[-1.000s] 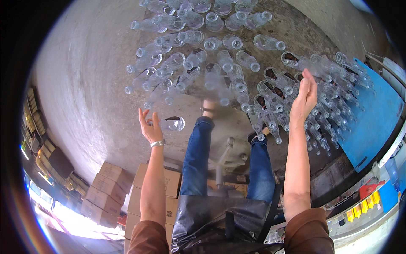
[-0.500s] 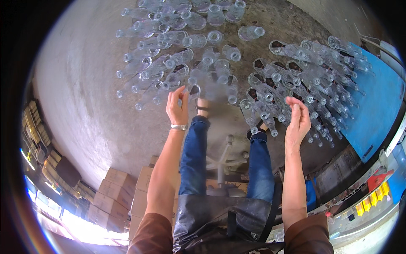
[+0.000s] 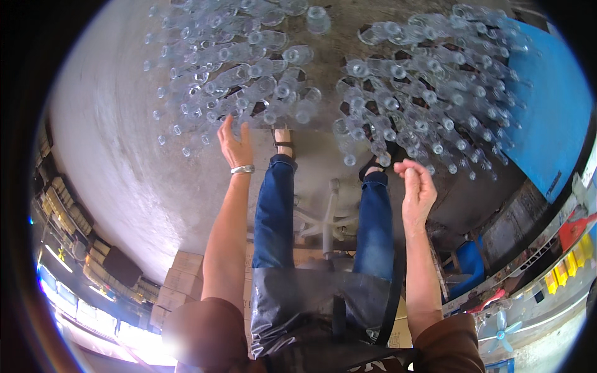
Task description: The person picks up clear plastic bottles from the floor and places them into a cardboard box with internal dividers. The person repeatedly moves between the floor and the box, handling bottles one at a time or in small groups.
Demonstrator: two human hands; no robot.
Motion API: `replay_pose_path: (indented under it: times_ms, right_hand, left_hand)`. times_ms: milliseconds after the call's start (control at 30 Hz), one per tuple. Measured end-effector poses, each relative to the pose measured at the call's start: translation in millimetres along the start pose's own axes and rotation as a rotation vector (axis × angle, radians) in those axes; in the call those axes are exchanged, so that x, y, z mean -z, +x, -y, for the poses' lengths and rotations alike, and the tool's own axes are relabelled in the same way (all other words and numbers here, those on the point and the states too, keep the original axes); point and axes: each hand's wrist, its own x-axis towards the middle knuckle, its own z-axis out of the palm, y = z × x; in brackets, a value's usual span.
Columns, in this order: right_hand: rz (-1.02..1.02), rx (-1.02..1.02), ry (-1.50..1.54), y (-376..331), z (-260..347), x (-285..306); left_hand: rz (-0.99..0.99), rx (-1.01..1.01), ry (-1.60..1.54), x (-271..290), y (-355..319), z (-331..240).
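Observation:
Clear glass bottles stand on the grey floor in two clusters. My left hand, with a silver band at the wrist, reaches to the near edge of the left bottle cluster. Its thumb and fingers are apart, fingertips close to the nearest bottles; whether they touch one is unclear. My right hand hovers at the near side of the right bottle cluster. Its fingers are curled in with the thumb against them, and no object shows in them.
Both my sandalled feet are by the bottles' near edge, the left foot just right of my left hand. A blue panel lies at the right. Between my legs shows a wheeled chair base. Cardboard boxes are stacked lower left.
The view has shifted, and the bottles sit higher in it. Both hands appear further left, and my right hand has drawn back from the bottles toward me. Its fingers are more curled.

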Motion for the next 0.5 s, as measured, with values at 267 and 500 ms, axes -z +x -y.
replay_pose_path:
  times_ms: [267,500]
  right_hand:
    - [-0.157,-0.450,0.125,-172.4,-45.2,130.4]
    - [-0.255,-0.648,0.116,-354.6,-120.4,227.8]
  left_hand:
    - [0.237,0.071,-0.007,87.2,-57.4,-49.3]
    - [0.592,-0.193,0.330,171.0,-116.0,-158.8]
